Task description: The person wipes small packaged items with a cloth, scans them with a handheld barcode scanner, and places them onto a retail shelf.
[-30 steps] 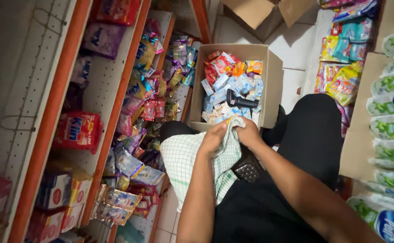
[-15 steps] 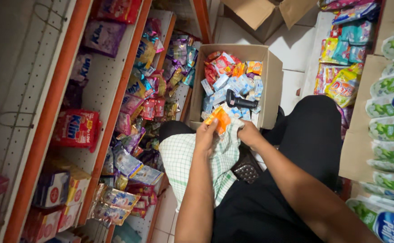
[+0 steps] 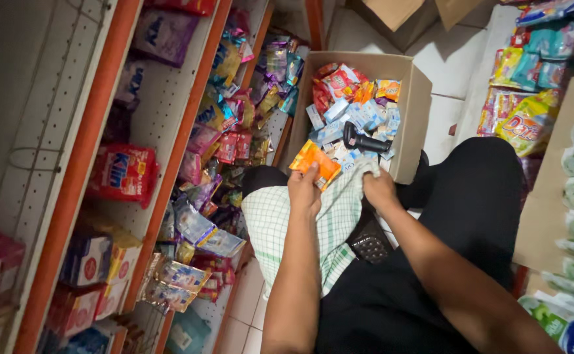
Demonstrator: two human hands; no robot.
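The left hand (image 3: 304, 190) pinches an orange sachet (image 3: 314, 164) just before the open cardboard box (image 3: 418, 98), while the right hand (image 3: 380, 190) seemingly bunches the checked cloth (image 3: 313, 223), its grip closed.

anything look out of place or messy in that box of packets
One oddity: a black handheld tool lies on the loose packets in the cardboard box. The packets are jumbled at all angles. The left hand holds an orange packet; nothing looks spilled or torn.
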